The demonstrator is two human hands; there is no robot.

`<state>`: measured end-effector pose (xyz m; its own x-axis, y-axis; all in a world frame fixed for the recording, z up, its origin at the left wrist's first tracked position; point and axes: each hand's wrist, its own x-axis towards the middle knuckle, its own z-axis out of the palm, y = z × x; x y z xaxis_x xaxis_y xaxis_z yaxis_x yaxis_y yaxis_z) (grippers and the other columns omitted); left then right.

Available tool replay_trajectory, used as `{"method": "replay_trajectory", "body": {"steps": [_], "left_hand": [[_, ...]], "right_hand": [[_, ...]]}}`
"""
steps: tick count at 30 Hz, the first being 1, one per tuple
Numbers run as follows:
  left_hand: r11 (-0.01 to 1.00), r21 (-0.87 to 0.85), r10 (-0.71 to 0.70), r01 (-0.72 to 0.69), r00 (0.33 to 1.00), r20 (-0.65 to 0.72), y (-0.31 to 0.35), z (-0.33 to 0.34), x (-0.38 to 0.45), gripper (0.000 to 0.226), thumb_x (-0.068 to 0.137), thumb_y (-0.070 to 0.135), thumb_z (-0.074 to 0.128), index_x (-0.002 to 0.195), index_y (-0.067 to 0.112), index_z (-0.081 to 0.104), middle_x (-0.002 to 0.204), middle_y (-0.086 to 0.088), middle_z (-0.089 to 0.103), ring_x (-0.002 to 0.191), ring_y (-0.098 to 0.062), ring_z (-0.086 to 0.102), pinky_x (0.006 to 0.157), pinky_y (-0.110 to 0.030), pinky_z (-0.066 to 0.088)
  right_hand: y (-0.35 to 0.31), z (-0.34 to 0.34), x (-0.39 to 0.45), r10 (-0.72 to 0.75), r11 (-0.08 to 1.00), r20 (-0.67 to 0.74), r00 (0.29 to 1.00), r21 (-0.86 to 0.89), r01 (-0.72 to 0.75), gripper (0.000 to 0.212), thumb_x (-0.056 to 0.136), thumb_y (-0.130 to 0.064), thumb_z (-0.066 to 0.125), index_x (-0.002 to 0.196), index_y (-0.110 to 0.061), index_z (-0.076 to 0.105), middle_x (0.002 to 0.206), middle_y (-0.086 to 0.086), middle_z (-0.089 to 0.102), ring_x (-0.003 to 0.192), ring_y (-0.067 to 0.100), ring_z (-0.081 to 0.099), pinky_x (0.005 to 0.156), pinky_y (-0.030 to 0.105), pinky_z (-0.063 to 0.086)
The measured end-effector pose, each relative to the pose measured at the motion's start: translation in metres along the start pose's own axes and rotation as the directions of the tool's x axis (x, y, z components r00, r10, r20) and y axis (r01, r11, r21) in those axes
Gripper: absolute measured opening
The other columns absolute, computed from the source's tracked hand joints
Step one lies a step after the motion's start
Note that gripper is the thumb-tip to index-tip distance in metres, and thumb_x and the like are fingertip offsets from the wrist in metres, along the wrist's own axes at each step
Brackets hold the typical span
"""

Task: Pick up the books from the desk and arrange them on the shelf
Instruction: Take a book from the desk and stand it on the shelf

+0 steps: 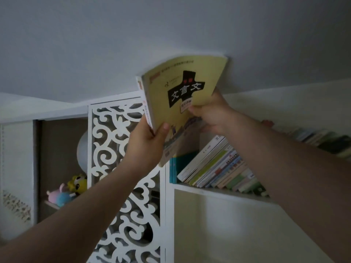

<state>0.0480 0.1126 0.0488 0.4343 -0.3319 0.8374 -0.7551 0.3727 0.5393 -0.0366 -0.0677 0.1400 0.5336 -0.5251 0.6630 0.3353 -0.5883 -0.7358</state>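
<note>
A yellow book (pixel 182 86) with a black cross-shaped title block is held up high in front of the white shelf (pixel 218 189), tilted, its top above the shelf's upper edge. My left hand (pixel 146 145) grips its spine edge, thumb on the cover. At the cover's lower right edge my right hand (pixel 210 114) pinches it. At least one more thin book is pressed behind the yellow one on the spine side. A row of leaning books (pixel 218 164) fills the shelf compartment just below and to the right.
A white carved lattice panel (pixel 117 168) stands left of the book compartment. Further left, an open cubby holds plush toys (pixel 70 188) and a round white lamp (pixel 82 150). More books (pixel 322 137) lie along the shelf's top at right. Below the book row is an open compartment (pixel 228 230).
</note>
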Motion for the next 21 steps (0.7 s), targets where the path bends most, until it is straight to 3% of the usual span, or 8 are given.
{"method": "replay_trajectory", "body": {"steps": [3,8,10,12,14,17,20,21], "left_hand": [[0.992,0.113,-0.047,0.048,0.999,-0.008,-0.006,0.015,0.009,0.037,0.107,0.025,0.054,0.143,0.035,0.051,0.125,0.017,0.064,0.109,-0.013,0.063,0.087,-0.039,0.054],[0.926,0.375,-0.005,-0.034,0.995,0.103,-0.024,0.035,0.010,0.037,0.108,0.026,0.049,0.144,0.029,0.041,0.113,0.005,0.065,0.083,-0.009,0.064,0.064,-0.026,0.054],[0.877,0.471,0.054,-0.089,0.995,0.088,-0.028,0.045,0.014,0.026,0.108,0.026,0.046,0.132,0.023,0.037,0.100,-0.002,0.066,0.076,-0.019,0.066,0.063,-0.041,0.059],[0.850,0.519,0.073,-0.091,0.996,0.055,-0.032,0.053,0.025,0.024,0.106,0.023,0.047,0.126,0.018,0.034,0.094,-0.007,0.065,0.072,-0.027,0.066,0.064,-0.048,0.060],[0.833,0.543,0.107,-0.111,0.993,0.040,-0.036,0.060,0.036,0.032,0.102,0.023,0.056,0.126,0.013,0.036,0.094,-0.007,0.063,0.073,-0.026,0.063,0.063,-0.043,0.055],[0.712,0.625,0.420,-0.320,0.907,-0.013,-0.046,0.071,0.042,0.032,0.103,0.028,0.050,0.124,0.005,0.050,0.099,-0.009,0.059,0.082,-0.026,0.057,0.069,-0.042,0.051],[0.714,0.563,0.532,-0.416,0.846,-0.049,-0.057,0.078,0.038,0.045,0.107,0.032,0.045,0.147,0.010,0.047,0.117,-0.011,0.058,0.101,-0.024,0.050,0.088,-0.038,0.043],[0.736,0.520,0.522,-0.433,0.852,-0.030,-0.060,0.080,0.037,0.048,0.107,0.032,0.044,0.153,0.015,0.043,0.121,-0.010,0.057,0.106,-0.024,0.048,0.092,-0.040,0.041]], "right_hand": [[0.028,0.008,0.025,0.304,0.944,-0.013,0.952,0.140,-0.300,0.053,0.083,0.000,0.070,0.132,-0.015,0.057,0.119,0.015,0.070,0.110,0.039,0.067,0.083,0.066,0.058],[0.040,0.024,0.040,0.399,0.915,-0.135,0.907,0.119,-0.385,0.066,0.104,-0.010,0.047,0.163,-0.007,0.018,0.164,0.022,0.031,0.146,0.045,0.038,0.119,0.055,0.038],[0.039,0.034,0.030,0.390,0.914,-0.167,0.905,-0.051,-0.403,0.067,0.109,-0.021,0.042,0.166,-0.011,0.008,0.170,0.020,0.018,0.152,0.043,0.027,0.124,0.054,0.025],[0.032,0.043,0.009,0.238,0.902,-0.179,0.955,-0.323,-0.285,0.054,0.109,-0.032,0.042,0.160,-0.023,0.025,0.164,0.011,0.029,0.141,0.039,0.041,0.117,0.052,0.037],[0.025,0.043,-0.024,-0.087,0.833,0.006,0.996,-0.548,0.076,0.046,0.106,-0.028,0.049,0.150,-0.021,0.040,0.155,0.009,0.036,0.135,0.031,0.048,0.112,0.046,0.044],[0.020,0.002,-0.071,-0.340,0.535,0.244,0.908,-0.744,0.401,0.054,0.097,-0.021,0.056,0.151,-0.024,0.045,0.152,0.003,0.042,0.132,0.023,0.048,0.107,0.040,0.048],[0.037,-0.056,-0.081,-0.310,-0.112,0.388,0.868,-0.921,0.372,0.046,0.097,-0.049,0.049,0.139,-0.033,0.059,0.149,0.007,0.053,0.144,0.037,0.039,0.120,0.062,0.028],[0.040,-0.065,-0.081,-0.224,-0.234,0.410,0.884,-0.903,0.360,0.048,0.098,-0.060,0.043,0.136,-0.037,0.061,0.145,0.007,0.057,0.145,0.040,0.038,0.121,0.067,0.019]]}}
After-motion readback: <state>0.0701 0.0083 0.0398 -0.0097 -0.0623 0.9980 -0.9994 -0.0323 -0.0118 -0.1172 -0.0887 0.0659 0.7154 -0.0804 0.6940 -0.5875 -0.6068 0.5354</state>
